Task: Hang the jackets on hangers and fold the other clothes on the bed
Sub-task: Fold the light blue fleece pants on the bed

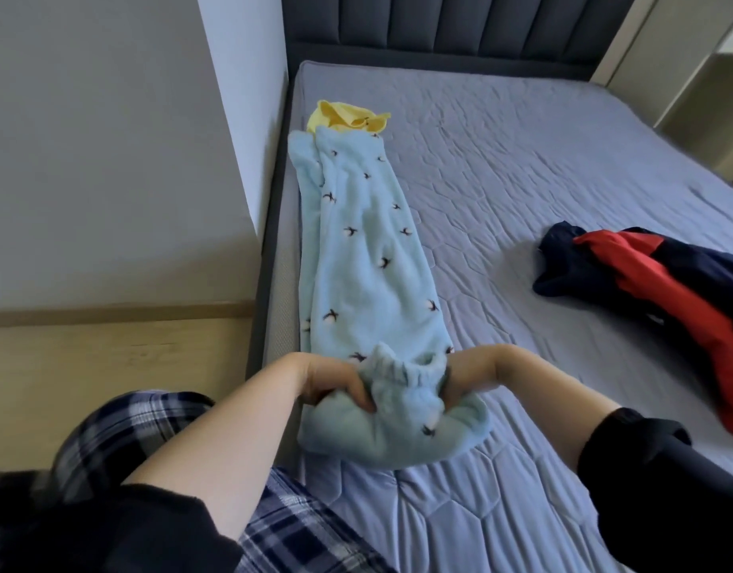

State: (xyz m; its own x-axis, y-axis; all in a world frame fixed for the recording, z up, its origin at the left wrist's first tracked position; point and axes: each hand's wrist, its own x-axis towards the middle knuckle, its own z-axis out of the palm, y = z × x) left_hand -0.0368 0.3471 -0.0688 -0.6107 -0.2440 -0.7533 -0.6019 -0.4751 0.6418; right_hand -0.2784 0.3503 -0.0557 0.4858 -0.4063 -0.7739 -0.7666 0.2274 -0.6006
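Light blue fleece trousers [362,258] with small dark prints lie lengthwise along the left side of the bed [542,167], legs laid one on the other and pointing at the headboard. My left hand [335,384] grips the left end of the elastic waistband, fingers curled into the cloth. My right hand [466,378] grips the right end of the same waistband. The waist part bunches below my hands. A navy and red jacket [662,299] lies crumpled at the bed's right side.
A yellow garment [348,117] lies beyond the trouser cuffs near the bed's left edge. A dark padded headboard [459,26] stands at the far end. A grey wall and wooden floor are on the left. My plaid-trousered leg is at the bottom left.
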